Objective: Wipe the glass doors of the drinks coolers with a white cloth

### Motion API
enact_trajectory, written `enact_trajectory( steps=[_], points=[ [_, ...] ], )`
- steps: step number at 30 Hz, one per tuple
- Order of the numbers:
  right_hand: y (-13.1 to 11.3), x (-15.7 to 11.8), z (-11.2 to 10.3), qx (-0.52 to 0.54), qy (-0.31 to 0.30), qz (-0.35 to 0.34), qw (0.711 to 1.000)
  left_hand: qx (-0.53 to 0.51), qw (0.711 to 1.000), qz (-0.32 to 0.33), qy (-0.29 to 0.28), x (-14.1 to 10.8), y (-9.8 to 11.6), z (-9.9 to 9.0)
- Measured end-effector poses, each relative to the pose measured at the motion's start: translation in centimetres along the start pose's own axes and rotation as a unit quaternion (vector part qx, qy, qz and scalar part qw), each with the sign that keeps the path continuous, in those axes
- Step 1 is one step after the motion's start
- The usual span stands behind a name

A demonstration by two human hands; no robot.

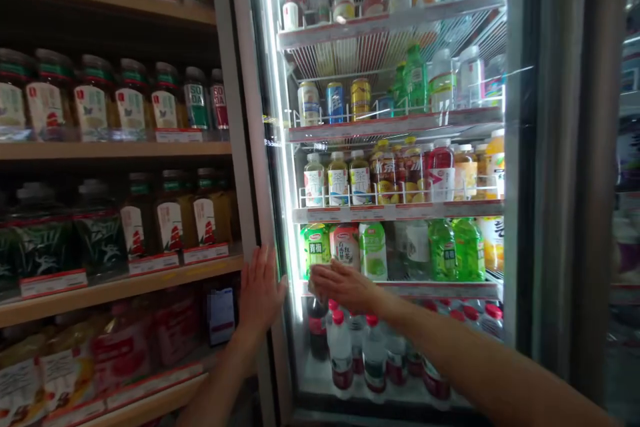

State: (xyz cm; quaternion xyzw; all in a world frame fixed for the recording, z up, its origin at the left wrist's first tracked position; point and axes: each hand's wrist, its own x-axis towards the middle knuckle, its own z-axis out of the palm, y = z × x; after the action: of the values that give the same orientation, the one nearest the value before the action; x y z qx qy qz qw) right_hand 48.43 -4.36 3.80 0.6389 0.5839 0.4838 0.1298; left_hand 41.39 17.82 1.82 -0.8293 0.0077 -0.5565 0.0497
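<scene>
My left hand (260, 283) lies against the upright frame (273, 347) at the cooler's left side, its fingers stretched upward and the thumb apart. In front of the cooler's fourth shelf, my right hand (345, 283) points left with fingers extended and slightly blurred; no object shows in it. Just behind its fingertips stand a green-labelled drink bottle (315, 247) and a red-labelled drink bottle (345, 243), the second partly covered by the hand. A green-and-white bottle (373, 253) is to their right. Whether the right hand touches anything is unclear.
The lit cooler has wire shelves (395, 213) of bottles and cans. Red-capped water bottles (342, 353) stand at its bottom. On the left, wooden shelves (125, 150) hold more bottles, and a phone-like screen (221, 315) shows near the left forearm. A dark vertical post (555, 180) bounds the right.
</scene>
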Motion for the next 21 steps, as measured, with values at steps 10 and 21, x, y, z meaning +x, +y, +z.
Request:
enact_trajectory(
  steps=[10, 21],
  points=[
    [8.8, -2.3, -5.0, -0.067, 0.025, 0.071, 0.995, -0.05, 0.996, 0.056, 0.047, 4.7, 4.2, 0.6],
    [13.7, -9.7, -10.6, -0.137, 0.014, 0.152, 0.979, -0.1, 0.983, 0.102, 0.116, 12.3, 10.5, -0.2]
  ],
)
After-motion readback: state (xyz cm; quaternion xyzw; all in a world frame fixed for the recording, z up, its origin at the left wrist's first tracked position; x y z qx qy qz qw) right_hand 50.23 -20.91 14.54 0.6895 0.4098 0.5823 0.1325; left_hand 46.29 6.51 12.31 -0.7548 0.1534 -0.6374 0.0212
